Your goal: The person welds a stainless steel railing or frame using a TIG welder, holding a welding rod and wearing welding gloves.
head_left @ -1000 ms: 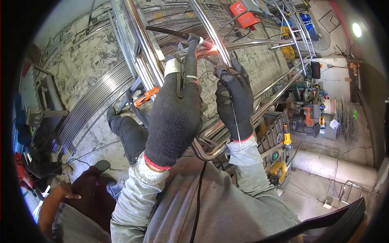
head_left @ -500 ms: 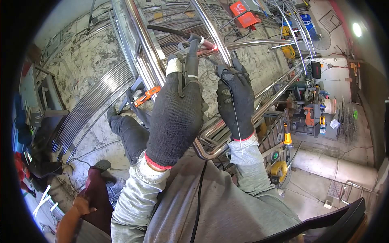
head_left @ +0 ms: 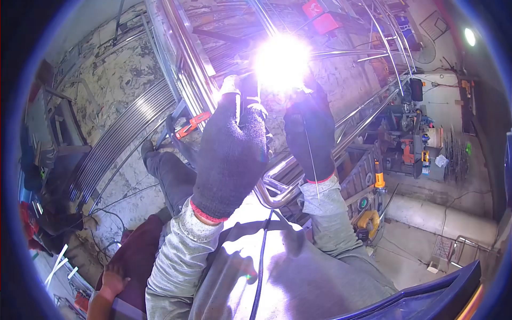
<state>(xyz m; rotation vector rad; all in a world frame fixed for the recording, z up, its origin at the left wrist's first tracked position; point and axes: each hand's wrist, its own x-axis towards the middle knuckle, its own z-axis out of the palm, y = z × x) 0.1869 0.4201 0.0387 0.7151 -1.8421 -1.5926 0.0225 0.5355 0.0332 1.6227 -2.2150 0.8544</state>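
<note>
Left hand [head_left: 230,152]: dark knit glove, raised at centre frame, fingers clamped on a torch [head_left: 247,90] whose tip is lost in the glare.

Right hand [head_left: 309,136]: dark glove, just right of the left hand, fingers pinched together on a thin rod [head_left: 311,165]. The rod runs from the fingertips down past the wrist, over the grey sleeve.

Arc [head_left: 281,61]: white-violet flare at upper centre, just above both hands, at the point where torch and rod meet on the tubes. It hides the joint itself.

Tubes [head_left: 184,58]: polished steel, straight lengths running from top centre down behind the hands. A bent end [head_left: 272,198] shows below the wrists.

Curved bars [head_left: 120,136]: a bundle lying on the floor, left of frame.

Clamp [head_left: 191,124]: orange and black, at the tubes, left of the left hand.

Cable [head_left: 261,266]: black, down the grey shirt at lower centre.

Other person: a hand [head_left: 112,280] and dark red sleeve at lower left, well apart from the weld.

Tools [head_left: 410,152]: cluttered at right of frame, details too small to tell.
</note>
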